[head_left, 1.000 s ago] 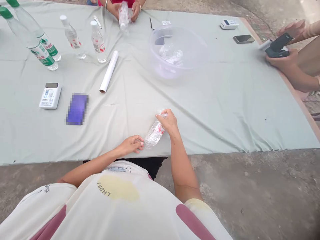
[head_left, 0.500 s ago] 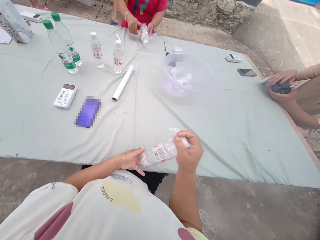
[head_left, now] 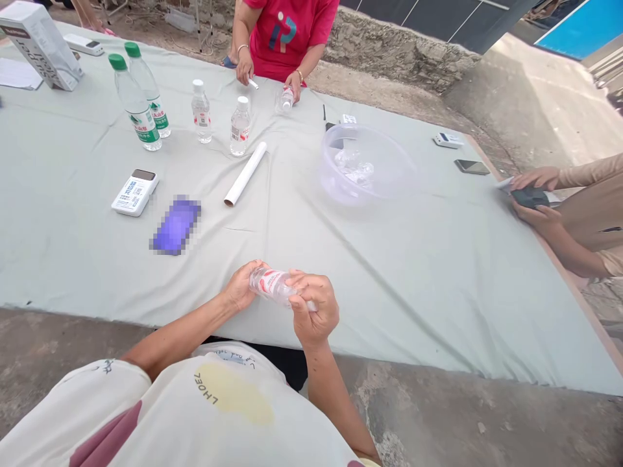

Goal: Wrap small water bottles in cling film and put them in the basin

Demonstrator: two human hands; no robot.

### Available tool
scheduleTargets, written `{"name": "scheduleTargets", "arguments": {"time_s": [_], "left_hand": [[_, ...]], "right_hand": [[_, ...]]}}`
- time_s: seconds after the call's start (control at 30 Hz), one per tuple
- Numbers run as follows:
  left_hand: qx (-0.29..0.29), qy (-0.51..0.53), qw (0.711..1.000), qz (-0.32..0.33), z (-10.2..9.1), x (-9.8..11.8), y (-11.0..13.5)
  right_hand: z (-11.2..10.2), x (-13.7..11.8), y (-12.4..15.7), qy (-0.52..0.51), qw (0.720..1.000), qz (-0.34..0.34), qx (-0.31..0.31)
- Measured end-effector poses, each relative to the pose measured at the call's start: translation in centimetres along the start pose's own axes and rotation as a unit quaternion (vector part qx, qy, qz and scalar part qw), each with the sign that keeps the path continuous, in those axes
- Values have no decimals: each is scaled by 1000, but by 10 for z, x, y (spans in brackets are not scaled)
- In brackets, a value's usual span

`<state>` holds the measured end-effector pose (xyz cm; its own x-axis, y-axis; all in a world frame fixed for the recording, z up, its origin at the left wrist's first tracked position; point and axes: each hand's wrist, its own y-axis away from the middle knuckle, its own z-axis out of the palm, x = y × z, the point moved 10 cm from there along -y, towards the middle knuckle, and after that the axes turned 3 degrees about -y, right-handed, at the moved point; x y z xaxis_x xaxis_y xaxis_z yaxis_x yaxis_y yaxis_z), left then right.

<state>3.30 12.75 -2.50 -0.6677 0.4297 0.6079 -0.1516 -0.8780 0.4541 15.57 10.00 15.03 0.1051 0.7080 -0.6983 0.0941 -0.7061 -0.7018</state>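
Note:
A clear plastic bottle [head_left: 272,284] with a red and white label lies tilted between my two hands, just above the near edge of the table. My left hand [head_left: 243,285] is closed around its base end. At the other end, my right hand [head_left: 316,308] wraps the neck and cap, hiding most of them. Farther up the table are a white roll [head_left: 246,174] with a brown core and a pixelated purple rectangle [head_left: 176,225]. Two small labelled bottles stand beyond the roll, one of them the nearer water bottle [head_left: 240,126].
A translucent basin [head_left: 365,165] holds crumpled clear plastic. Two green-capped bottles [head_left: 141,123] and a white device [head_left: 135,192] stand on the left. Across the table, a person in a red shirt [head_left: 287,35] handles a bottle. At right, another person's hands [head_left: 540,194] hold a dark object.
The bottle has shifted left and up in view. My left hand, spread at its base before, now grips it. The person opposite has lowered their bottle to the table.

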Motion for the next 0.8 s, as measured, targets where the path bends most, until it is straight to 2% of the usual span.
{"name": "scheduleTargets", "arguments": {"time_s": [0.07,0.13,0.23,0.3,0.43,0.5,0.63,0.8], "left_hand": [[-43,-20,998,33,7,10,-8],[-83,-6,996,24,14,8,-17],[-115,58,991,-31,18,-10,-29],[-129,88,986,-54,17,-24,-36],[-164,84,981,-54,17,-42,-39],[-158,80,982,-60,14,-47,-37],[-153,80,982,-78,11,-52,-29],[-174,66,979,-86,13,-53,-26]], "right_hand": [[0,0,-1,5,1000,-12,18],[-1,3,-5,36,999,-15,23],[-4,12,-18,84,996,-23,17],[-9,27,-32,99,995,6,14],[-19,71,-67,96,989,114,24],[-18,91,-89,98,986,135,27],[-7,131,-138,146,983,109,24],[11,207,-205,192,978,68,46]]}}
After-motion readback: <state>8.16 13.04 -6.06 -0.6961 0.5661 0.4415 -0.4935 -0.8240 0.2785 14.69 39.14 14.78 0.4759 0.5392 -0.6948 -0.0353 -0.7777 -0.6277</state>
